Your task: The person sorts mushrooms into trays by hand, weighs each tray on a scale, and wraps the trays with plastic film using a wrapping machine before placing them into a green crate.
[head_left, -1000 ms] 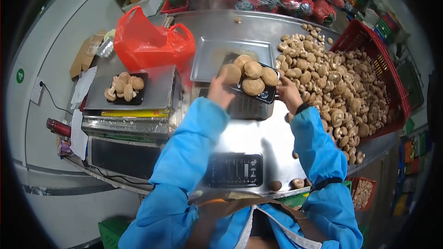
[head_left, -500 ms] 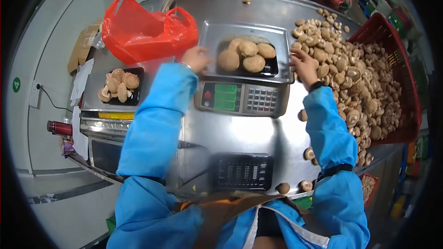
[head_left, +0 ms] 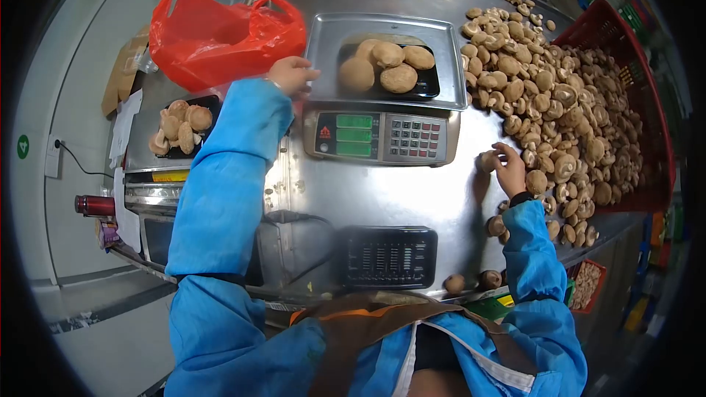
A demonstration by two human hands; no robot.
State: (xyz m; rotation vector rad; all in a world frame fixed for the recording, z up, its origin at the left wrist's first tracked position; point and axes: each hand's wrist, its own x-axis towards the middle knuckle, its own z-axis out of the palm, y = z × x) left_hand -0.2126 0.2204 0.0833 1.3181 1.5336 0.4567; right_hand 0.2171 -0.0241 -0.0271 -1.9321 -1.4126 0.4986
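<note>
A black tray (head_left: 426, 90) with several large brown mushrooms sits on the steel pan (head_left: 323, 51) of a weighing scale (head_left: 382, 136) whose green display is lit. My left hand (head_left: 293, 76) hovers at the pan's left edge, fingers loosely apart, holding nothing. My right hand (head_left: 510, 169) is down on the steel table to the right of the scale, its fingers closed around a loose mushroom (head_left: 486, 160) at the edge of a big mushroom heap (head_left: 559, 110).
A red crate (head_left: 625, 59) lies tipped behind the heap. A red plastic bag (head_left: 220, 33) stands left of the scale. Below it is a second black tray of mushrooms (head_left: 178, 123) on a machine. A dark keypad (head_left: 388, 256) and stray mushrooms (head_left: 489, 278) lie near the front edge.
The mushroom tray went from my hands onto the scale pan. My left hand then drew back to the pan's left edge. My right hand dropped from the heap's top to a loose mushroom.
</note>
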